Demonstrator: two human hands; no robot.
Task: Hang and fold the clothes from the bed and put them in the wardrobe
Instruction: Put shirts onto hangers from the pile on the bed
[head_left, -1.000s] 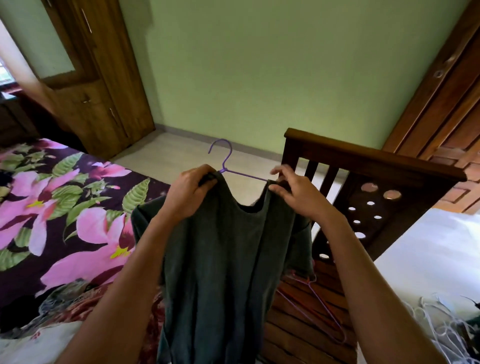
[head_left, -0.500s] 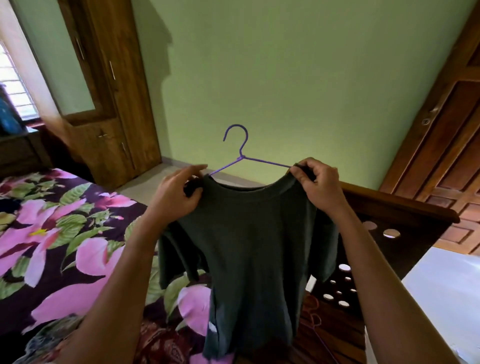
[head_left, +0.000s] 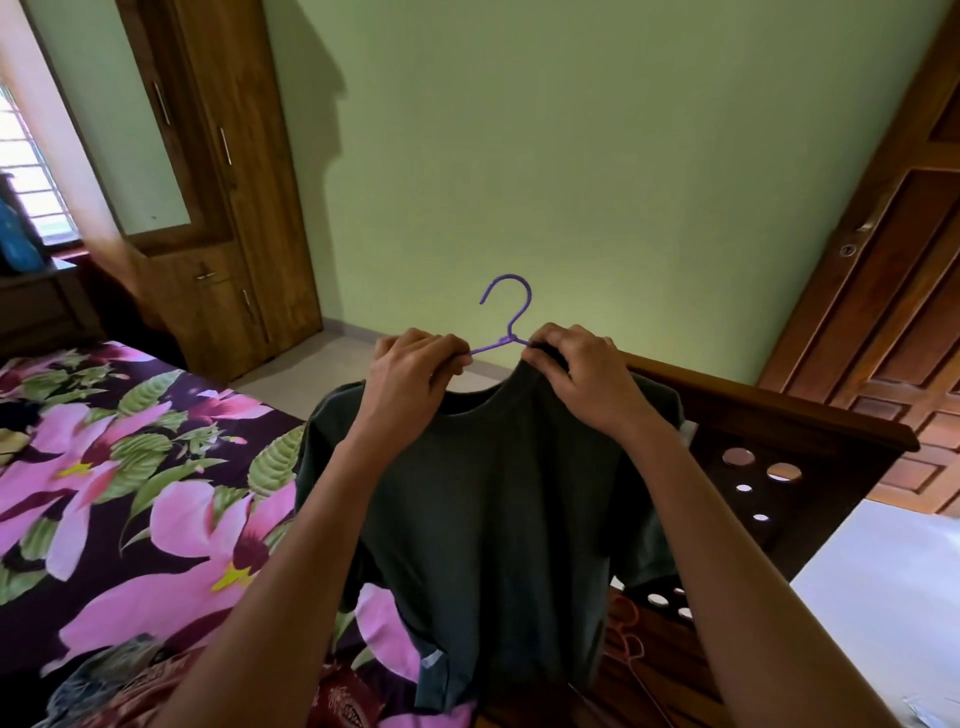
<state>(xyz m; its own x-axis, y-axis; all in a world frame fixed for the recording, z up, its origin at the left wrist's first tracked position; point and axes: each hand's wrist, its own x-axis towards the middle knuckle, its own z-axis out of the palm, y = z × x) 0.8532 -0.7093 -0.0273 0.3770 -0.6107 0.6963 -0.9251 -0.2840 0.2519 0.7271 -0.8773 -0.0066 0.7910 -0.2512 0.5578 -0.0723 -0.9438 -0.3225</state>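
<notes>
T-shirt (head_left: 493, 493) dark, on purple hanger (head_left: 505, 341) | left hand (head_left: 410, 379) fingers clamped on hanger | right hand (head_left: 587, 374) fingers clamped on collar

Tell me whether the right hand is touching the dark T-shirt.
Touching. The head view shows the right hand pinching the dark T-shirt at its neckline, right beside the neck of the purple hanger.

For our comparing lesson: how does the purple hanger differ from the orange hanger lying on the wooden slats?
The purple hanger is held upright, hook on top; the orange hanger lies flat on the wooden slats. The purple hanger carries a dark shirt, gripped by the left hand and right hand; the orange hanger, partly hidden behind the shirt, shows no clothing and is untouched. Both are thin hangers.
</notes>
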